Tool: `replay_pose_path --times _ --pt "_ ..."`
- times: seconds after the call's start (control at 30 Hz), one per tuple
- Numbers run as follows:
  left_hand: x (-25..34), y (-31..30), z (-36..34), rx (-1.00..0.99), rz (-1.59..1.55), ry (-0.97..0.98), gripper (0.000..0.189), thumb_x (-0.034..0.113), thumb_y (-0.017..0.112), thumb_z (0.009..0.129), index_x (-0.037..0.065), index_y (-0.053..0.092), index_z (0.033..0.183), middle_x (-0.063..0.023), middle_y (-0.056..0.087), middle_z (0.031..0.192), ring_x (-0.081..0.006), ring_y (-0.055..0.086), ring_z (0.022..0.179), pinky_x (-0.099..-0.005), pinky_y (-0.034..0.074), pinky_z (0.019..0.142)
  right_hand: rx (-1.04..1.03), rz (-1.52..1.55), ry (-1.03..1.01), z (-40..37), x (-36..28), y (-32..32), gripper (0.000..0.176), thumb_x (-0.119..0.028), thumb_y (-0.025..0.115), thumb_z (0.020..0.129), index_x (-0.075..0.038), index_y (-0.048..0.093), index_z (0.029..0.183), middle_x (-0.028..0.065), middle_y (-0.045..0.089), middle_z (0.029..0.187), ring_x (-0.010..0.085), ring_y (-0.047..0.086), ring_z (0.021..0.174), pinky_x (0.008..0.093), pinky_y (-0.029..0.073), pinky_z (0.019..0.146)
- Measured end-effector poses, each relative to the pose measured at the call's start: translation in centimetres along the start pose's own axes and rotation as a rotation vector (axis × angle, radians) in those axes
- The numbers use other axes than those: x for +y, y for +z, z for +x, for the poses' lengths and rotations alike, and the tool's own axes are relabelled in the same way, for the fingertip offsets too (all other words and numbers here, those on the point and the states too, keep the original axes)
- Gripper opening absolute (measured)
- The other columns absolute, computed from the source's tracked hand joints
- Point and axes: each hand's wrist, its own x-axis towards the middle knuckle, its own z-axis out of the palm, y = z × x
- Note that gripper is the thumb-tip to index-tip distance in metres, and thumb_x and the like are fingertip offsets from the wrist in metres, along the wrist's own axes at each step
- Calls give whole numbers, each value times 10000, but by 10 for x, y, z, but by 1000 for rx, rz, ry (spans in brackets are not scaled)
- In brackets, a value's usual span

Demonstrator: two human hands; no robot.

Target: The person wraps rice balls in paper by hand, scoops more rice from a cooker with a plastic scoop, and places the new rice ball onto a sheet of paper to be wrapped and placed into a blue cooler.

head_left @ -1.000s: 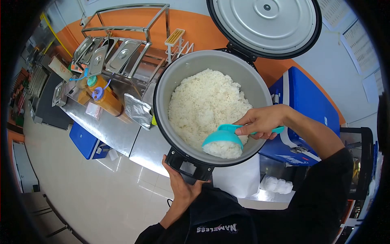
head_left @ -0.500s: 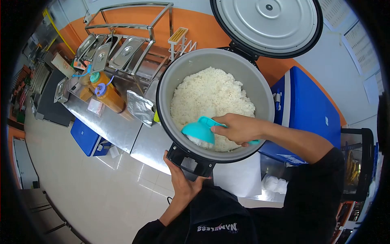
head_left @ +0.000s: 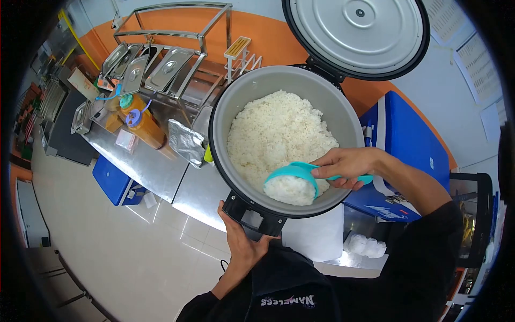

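Observation:
A large round cooker (head_left: 351, 126) with a grey inner pot holds white rice (head_left: 279, 126). My right hand (head_left: 343, 165) grips the handle of a turquoise scoop (head_left: 308, 170), whose bowl is filled with rice near the front right of the pot. Below the cooker's front, my left hand (head_left: 244, 244) is against the black handle bracket (head_left: 252, 216), thumb and fingers on either side of it; part of the fingers is hidden behind it. The cooker's lid (head_left: 357, 32) stands open at the back.
Left of the cooker are sauce bottles (head_left: 145, 129), foil (head_left: 186, 142) and steel lids (head_left: 169, 70) on a steel counter (head_left: 161, 174). A blue cooler (head_left: 416, 150) stands at the right, another (head_left: 115, 180) at the lower left. White paper (head_left: 314, 233) lies in front.
My right hand has moved right with the scoop. The scoop has turned, so its rice-filled bowl now shows. My left hand stays at the bracket.

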Motion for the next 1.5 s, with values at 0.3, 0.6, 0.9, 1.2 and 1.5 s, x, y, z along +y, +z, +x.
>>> replay_pose_path --times 0.3,0.6,0.9,1.2,1.5 --pt "3 0 2 11 31 24 1366 267 902 596 -36 -98 1475 -425 166 1404 -540 411 1213 -542 340 1033 369 -292 -215 42 -3 41 452 -337 449 1007 29 475 1271 48 473 582 146 482 404 316 434 388" --pt "-3 3 -2 6 -69 -18 1367 264 903 594 -42 -98 1473 -418 149 1424 -537 388 1243 -539 333 1042 212 -65 -152 0 3 43 517 -337 409 1028 -14 356 1427 15 430 570 121 446 412 284 419 392" --pt "-1 1 -2 3 -10 -5 1369 254 905 590 -49 -101 1467 -413 160 1418 -525 416 1217 -538 351 1026 38 44 -33 -1 10 6 495 -411 451 1010 -100 453 1396 -48 372 581 47 375 431 229 331 348" --pt "6 -2 3 -13 51 -21 1363 255 908 583 -58 -84 1462 -389 168 1423 -498 427 1215 -502 365 1023 -3 -84 -21 30 -16 -9 467 -366 457 1014 -153 433 1429 -41 371 584 46 353 425 224 336 354" --pt "3 -2 2 -9 31 -17 1338 239 905 596 -74 -76 1451 -371 201 1404 -478 448 1188 -488 385 1003 26 -132 -78 17 -17 10 475 -364 438 1022 -180 391 1458 -44 334 573 58 330 429 247 347 375"
